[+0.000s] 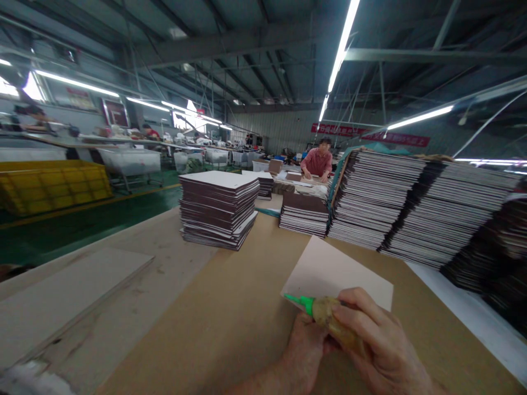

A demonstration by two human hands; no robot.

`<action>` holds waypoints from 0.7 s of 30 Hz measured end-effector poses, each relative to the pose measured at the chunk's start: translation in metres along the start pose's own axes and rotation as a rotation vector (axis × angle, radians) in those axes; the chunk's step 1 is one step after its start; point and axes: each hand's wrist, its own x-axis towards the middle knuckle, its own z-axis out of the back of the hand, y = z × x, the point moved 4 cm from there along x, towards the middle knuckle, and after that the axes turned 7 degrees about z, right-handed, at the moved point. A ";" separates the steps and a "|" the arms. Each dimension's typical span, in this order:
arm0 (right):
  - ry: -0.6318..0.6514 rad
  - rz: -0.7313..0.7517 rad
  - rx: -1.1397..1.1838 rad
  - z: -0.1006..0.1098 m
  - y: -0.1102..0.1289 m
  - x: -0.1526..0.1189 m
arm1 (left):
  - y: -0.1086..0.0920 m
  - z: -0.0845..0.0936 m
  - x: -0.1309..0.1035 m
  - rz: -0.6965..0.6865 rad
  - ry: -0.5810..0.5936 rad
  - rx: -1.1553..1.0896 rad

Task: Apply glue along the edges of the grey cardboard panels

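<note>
My right hand [379,329] is wrapped around a yellowish glue bottle [340,326] with a green nozzle. The nozzle's tip points left, at the left corner of a pale rectangular board [333,266]. My left hand [302,345] is below the bottle, closed at the board's near edge, and seems to grip it; its fingertips are partly hidden by the bottle and my right hand. Beyond the board is a low stack of dark-edged boards [302,214]. A taller stack with a white top [218,211] stands to the left.
Long rows of stacked boards [379,197] line the right side. A flat grey board [74,291] lies on the left of the worktable [185,307]. Across the table's far end, a person in a red top [317,162] works. A yellow bin [53,186] is on the floor at left.
</note>
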 end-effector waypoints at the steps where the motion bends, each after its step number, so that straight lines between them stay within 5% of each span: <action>1: -0.023 0.005 -0.015 0.001 0.000 -0.001 | 0.000 0.000 0.000 0.001 0.000 0.000; 21: -0.097 0.024 -0.021 0.000 0.002 -0.010 | 0.001 0.000 0.000 0.039 -0.022 0.081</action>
